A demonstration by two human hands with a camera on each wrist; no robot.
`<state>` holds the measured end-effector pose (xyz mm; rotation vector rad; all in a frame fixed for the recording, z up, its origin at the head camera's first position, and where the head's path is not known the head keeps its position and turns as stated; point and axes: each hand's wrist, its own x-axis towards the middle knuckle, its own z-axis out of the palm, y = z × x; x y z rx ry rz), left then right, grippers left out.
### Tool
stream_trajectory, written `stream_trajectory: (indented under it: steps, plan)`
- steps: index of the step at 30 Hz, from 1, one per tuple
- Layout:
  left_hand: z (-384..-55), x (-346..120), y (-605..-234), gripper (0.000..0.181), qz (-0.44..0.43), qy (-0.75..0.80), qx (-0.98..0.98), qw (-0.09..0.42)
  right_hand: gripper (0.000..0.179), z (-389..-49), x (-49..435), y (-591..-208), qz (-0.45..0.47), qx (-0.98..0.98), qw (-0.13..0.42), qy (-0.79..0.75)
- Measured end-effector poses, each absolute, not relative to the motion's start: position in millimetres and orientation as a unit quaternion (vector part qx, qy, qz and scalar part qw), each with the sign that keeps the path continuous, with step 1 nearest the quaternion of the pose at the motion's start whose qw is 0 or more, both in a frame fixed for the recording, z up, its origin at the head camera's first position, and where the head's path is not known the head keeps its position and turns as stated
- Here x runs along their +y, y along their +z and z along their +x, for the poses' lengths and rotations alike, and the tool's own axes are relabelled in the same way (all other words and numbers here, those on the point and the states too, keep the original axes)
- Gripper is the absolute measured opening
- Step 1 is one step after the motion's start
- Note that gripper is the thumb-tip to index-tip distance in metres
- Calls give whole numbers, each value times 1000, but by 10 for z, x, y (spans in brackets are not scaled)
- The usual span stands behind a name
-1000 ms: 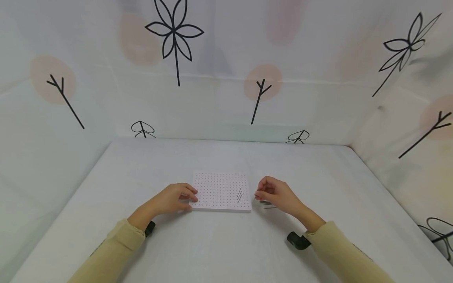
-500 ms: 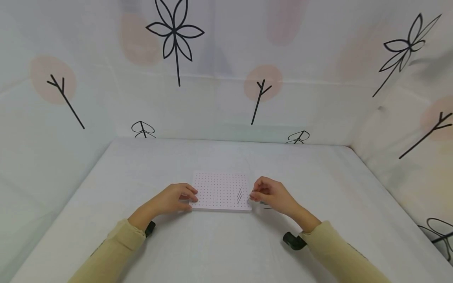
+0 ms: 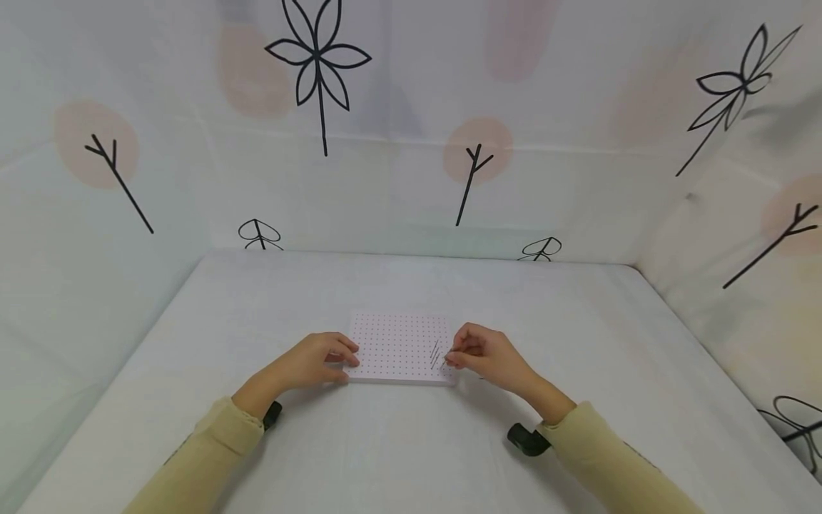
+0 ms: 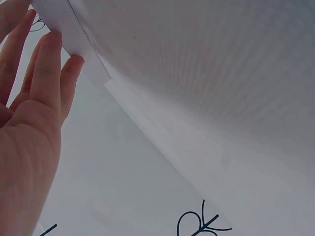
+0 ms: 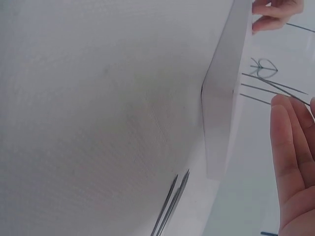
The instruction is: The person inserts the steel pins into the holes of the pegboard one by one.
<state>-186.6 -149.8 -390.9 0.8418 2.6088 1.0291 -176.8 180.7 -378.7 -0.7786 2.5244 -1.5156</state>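
A white board [image 3: 392, 350] with rows of small holes lies on the table. My left hand [image 3: 313, 360] rests at its left edge; in the left wrist view the straight fingers [image 4: 47, 69] touch the board's side. Several thin metal needles [image 3: 434, 351] stand slanted in the board near its right side. Over that side, my right hand [image 3: 486, 355] pinches one more needle [image 5: 285, 90] between thumb and fingers, its lower end close to the board's surface. Whether the tip sits in a hole cannot be made out.
Loose pointed needles [image 5: 170, 204] lie on the white tabletop [image 3: 398, 442] to the right of the board, mostly hidden under my right hand in the head view. A white cloth wall [image 3: 385, 193] with plant drawings closes off the back and sides.
My right hand has moved left with the needle, from beside the board to over its right edge by the standing needles. The left hand and the board have stayed still.
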Motion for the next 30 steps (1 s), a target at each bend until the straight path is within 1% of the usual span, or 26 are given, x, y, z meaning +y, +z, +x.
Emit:
stream_trajectory:
  steps: [14, 23, 30]
  plan:
    - [-1866, -1496, -3895, 17, 279, 353, 886, 112, 11, -1743, 1707, -3761, -252, 825, 71, -500]
    - [-1862, -1499, -3892, 17, 279, 356, 884, 116, 12, -1578, 1600, -3494, -256, 837, 73, -478]
    - [-1860, -1499, -3898, 17, 275, 357, 885, 117, 12, -1573, 1599, -3493, -268, 835, 63, -477]
